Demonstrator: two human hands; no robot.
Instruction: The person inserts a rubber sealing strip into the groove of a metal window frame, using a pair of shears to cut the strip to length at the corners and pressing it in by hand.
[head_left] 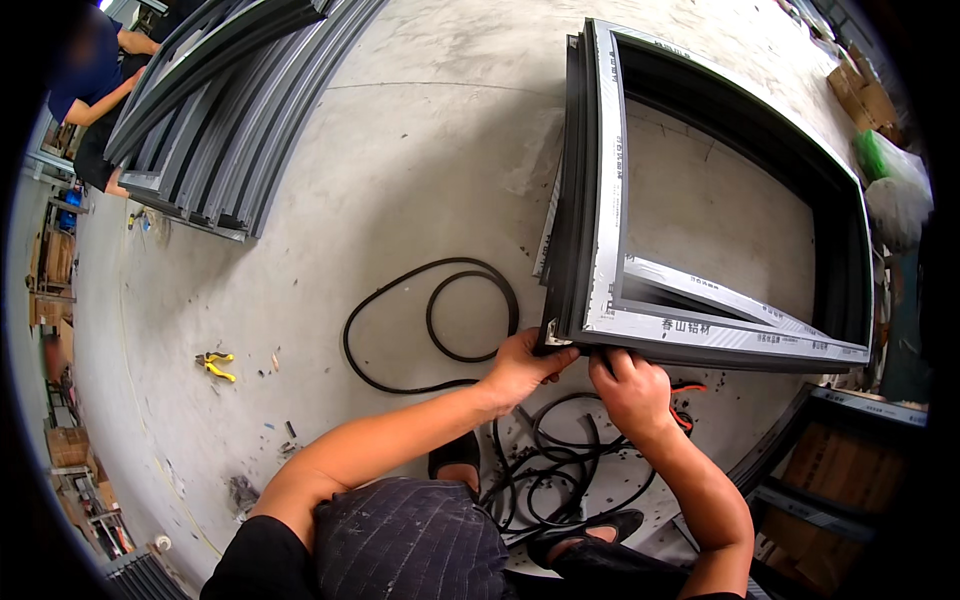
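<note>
A large grey-and-black window frame (603, 200), its pale faces covered with printed protective film, is propped up in front of me at the right. My left hand (522, 370) is at its near left corner, fingers pinched together against the dark edge. Close beside it, my right hand (632, 388) is closed under the frame's near edge, knuckles up. What the fingertips of either hand grip is hidden against the dark profile. Black rubber strip (512, 300) lies in wide loops on the floor beyond my left forearm, with a tangled heap of strip (540, 470) below my hands.
Pliers with orange handles (683, 420) lie beside my right wrist, and yellow-handled pliers (216, 367) on the floor at left. Stacked dark frames (225, 140) stand far left, where another person (95, 70) works. A frame section (845, 405) and cardboard (840, 465) are near right.
</note>
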